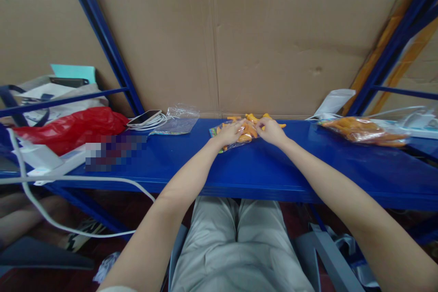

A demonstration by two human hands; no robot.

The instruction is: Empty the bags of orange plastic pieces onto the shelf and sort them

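Note:
A clear plastic bag (248, 135) with orange pieces inside and a colourful printed edge lies near the back of the blue table. My left hand (232, 131) rests over the bag's left part, its fingers bent onto the film. On the right, my right hand (273, 132) has its fingers curled together at the bag's edge, pinching an orange piece. Loose orange pieces (252, 117), limb-like in shape, lie just behind the hands, and one tip sticks out past my right hand. Their exact kind is too small to make out.
Another clear bag of orange pieces (362, 130) lies at the right. Left of my hands are an empty clear wrapper (178, 121), a phone with a coiled white cable (148, 120), a red plastic bag (75, 127) and a white power strip (63, 164). Cardboard (273, 41) walls the back.

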